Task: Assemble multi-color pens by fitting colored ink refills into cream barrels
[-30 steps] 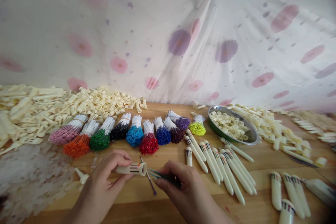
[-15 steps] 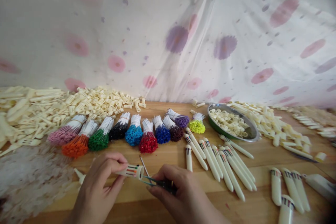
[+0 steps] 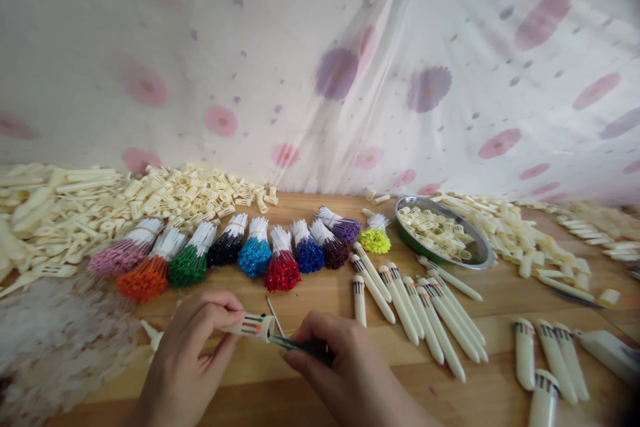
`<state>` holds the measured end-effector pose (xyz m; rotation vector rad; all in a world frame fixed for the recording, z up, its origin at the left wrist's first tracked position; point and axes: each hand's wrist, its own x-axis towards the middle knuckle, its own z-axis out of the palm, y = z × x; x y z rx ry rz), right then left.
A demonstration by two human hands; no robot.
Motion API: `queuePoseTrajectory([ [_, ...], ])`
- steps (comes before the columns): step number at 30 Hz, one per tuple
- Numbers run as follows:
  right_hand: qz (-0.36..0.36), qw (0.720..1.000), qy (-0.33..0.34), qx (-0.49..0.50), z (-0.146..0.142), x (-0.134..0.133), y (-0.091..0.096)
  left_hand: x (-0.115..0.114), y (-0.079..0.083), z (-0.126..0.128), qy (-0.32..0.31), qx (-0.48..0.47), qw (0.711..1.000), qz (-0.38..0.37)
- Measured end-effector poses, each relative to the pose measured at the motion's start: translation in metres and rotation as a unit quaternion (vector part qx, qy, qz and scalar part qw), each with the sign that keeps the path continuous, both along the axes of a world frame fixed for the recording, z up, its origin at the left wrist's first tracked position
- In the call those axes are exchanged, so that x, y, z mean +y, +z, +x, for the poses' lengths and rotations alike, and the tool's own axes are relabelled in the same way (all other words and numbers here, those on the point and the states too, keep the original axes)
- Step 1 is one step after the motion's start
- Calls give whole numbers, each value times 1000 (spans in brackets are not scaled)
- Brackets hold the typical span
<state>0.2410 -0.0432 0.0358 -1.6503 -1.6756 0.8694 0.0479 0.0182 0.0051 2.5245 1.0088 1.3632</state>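
Observation:
Between the thumb and fingers of my left hand point(image 3: 193, 353) is a cream slotted pen barrel point(image 3: 253, 327) with coloured sliders showing in its slots. Its open end faces right. My right hand point(image 3: 340, 363) is closed on dark tweezers point(image 3: 303, 347), whose tips reach the barrel's open end; how far inside they go I cannot tell. Just behind the tips a thin white refill point(image 3: 274, 315) lies on the table. Bundles of coloured refills, among them a red bundle point(image 3: 283, 263) and a green bundle point(image 3: 189, 260), stand in a row beyond my hands.
Several multicolour pens point(image 3: 435, 320) lie to the right. Behind them a green-sided metal bowl point(image 3: 400, 223) holds cream parts. A heap of slotted cream pieces point(image 3: 200, 197) spreads along the back left, with a pile of clear small parts point(image 3: 65, 340) nearer on the left. A patterned sheet point(image 3: 280, 67) hangs behind.
The tweezers' arms look closer together and the tips sit slightly nearer the barrel's opening. The left hand and barrel are nearly unmoved.

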Motion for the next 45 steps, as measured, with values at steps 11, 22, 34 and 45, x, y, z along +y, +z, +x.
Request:
queuePoseTrajectory([
  [11, -1, 1000, -9, -19, 5, 1, 2, -1, 4, 1, -4, 8, 999, -54],
  [22, -36, 999, 5, -20, 3, -1, 7, -1, 2, 1, 2, 6, 999, -33],
  [34, -11, 999, 0, -33, 6, 2, 5, -2, 0, 1, -14, -1, 997, -78],
  [45, 2, 998, 58, -31, 19, 8, 15, -4, 6, 5, -45, -30, 989, -141],
])
